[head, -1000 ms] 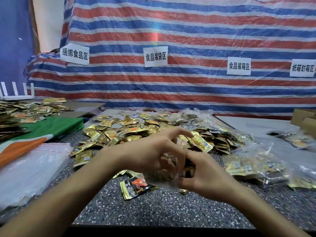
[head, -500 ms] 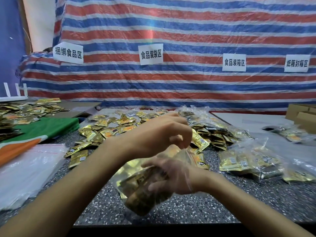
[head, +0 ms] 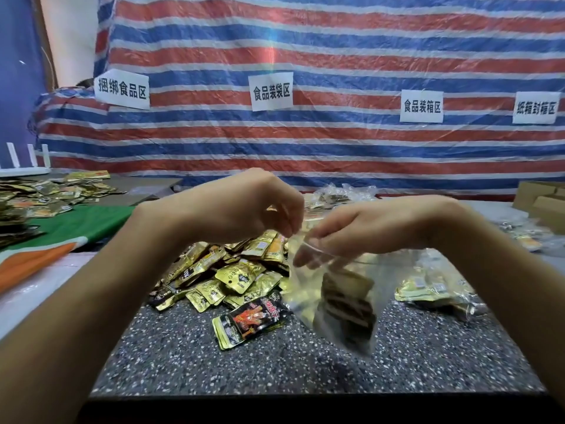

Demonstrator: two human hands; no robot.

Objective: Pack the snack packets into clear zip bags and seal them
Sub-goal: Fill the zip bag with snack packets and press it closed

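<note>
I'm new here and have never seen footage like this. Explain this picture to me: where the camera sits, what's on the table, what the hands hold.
No machine here: a person works bare-handed, and the camera sits on their head, looking down. The left hand and right hand hold a clear zip bag by its top edge, above the speckled table. Dark packets sit inside it. Loose gold snack packets lie piled behind, filled bags to the right.

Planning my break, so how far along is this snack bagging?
Done: filled clear plastic bags lie at right. In hand: left hand and right hand grip a part-filled clear zip bag by its top. Left: sealing it, plus the heap of loose gold foil packets.
</note>
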